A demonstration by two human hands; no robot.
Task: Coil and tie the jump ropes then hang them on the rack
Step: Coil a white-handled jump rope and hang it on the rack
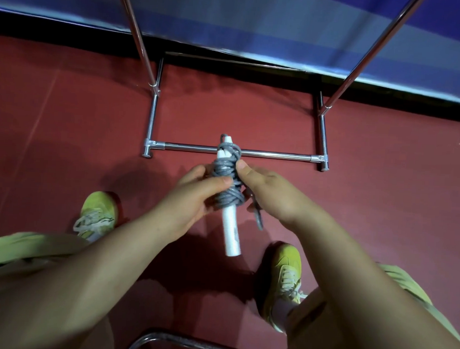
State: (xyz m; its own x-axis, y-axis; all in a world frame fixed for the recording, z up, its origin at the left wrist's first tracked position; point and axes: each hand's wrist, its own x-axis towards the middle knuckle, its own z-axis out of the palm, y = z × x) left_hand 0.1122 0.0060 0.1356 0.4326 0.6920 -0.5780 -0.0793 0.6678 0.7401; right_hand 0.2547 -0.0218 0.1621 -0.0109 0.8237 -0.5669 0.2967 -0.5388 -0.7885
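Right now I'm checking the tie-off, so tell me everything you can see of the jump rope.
The jump rope is a grey, slightly glittery cord wound in many turns around its two white handles, which lie side by side, held above the red floor. The left hand grips the bundle; the right hand pinches the cord, and a short loose end hangs below it.

Head view, steeply down, close.

Both hands, left (196,191) and right (269,194), grip a grey rope (227,179) wound round white handles (231,232) above the rack (232,150) base.
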